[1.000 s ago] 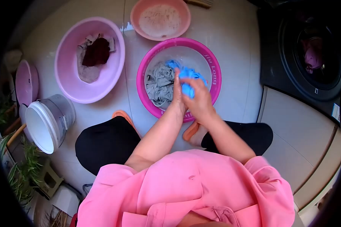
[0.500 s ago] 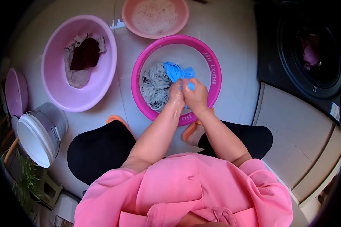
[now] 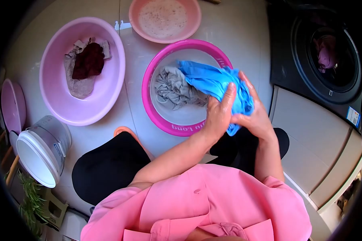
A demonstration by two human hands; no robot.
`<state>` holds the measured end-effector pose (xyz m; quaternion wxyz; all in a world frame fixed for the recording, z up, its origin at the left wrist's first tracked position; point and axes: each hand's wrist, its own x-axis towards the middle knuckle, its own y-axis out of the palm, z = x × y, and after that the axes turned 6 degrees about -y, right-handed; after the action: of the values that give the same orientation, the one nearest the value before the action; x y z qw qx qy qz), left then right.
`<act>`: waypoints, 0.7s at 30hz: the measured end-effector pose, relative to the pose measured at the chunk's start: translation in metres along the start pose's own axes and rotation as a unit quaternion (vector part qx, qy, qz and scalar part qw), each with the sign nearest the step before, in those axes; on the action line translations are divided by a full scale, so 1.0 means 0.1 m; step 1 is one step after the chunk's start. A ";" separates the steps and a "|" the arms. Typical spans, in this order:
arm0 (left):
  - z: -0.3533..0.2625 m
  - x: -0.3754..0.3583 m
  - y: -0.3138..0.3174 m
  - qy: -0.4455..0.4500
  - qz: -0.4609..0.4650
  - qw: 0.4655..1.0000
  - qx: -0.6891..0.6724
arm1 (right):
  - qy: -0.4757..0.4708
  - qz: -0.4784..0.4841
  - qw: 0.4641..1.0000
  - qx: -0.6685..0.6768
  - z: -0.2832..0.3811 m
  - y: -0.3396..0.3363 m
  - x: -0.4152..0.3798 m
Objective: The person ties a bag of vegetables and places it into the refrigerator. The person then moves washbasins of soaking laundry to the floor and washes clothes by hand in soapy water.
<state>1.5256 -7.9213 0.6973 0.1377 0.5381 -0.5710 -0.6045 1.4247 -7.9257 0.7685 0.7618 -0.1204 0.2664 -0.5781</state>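
Both of my hands grip a bright blue cloth garment (image 3: 213, 80) raised over the right side of a magenta basin (image 3: 148, 90). My left hand (image 3: 221, 110) holds it from the near side, thumb pointing up across the fabric. On the right edge of the bundle, my right hand (image 3: 258, 114) has its fingers wrapped behind the cloth. One end of the blue fabric stretches left toward a crumpled grey garment (image 3: 175, 90), which lies wet in the basin.
A lilac tub (image 3: 54, 86) on the left holds dark red and greyish cloths. Behind the basin stands a pink bowl (image 3: 163, 18) of foamy water. A white bucket (image 3: 38, 158) lies tipped at left. To the right is a black front-loading washing machine (image 3: 283, 52) with pink cloth inside.
The blue garment has come up out of the basin and moved right, from a tight squeezed bunch to a looser bundle. My hands have moved apart around it.
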 end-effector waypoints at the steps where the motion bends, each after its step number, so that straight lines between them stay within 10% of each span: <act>1: -0.03 0.02 0.00 -0.001 -0.005 1.000 -0.013 | 0.048 -0.060 0.997 0.017 0.02 0.13 0.02; 5: 0.02 0.43 -0.55 -0.205 0.003 0.955 -0.214 | 0.115 -0.111 0.987 0.012 -0.44 0.61 0.10; 8: -0.12 0.59 -0.99 -0.260 0.082 0.944 -0.184 | 0.046 0.022 0.972 -0.231 0.07 0.91 -0.16; 15: 0.36 0.63 -1.11 -0.196 -0.091 0.957 -0.194 | 0.074 -0.115 0.928 -0.348 -0.74 0.89 0.50; 21: 0.34 0.53 -1.27 -0.176 0.063 0.951 -0.247 | -0.079 -0.124 0.959 -0.241 -0.65 1.10 0.22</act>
<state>1.5348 -7.9046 0.5569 0.2011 0.3352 -0.4521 -0.8017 1.4836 -7.9055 0.6546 0.6510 -0.3781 0.3200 -0.5752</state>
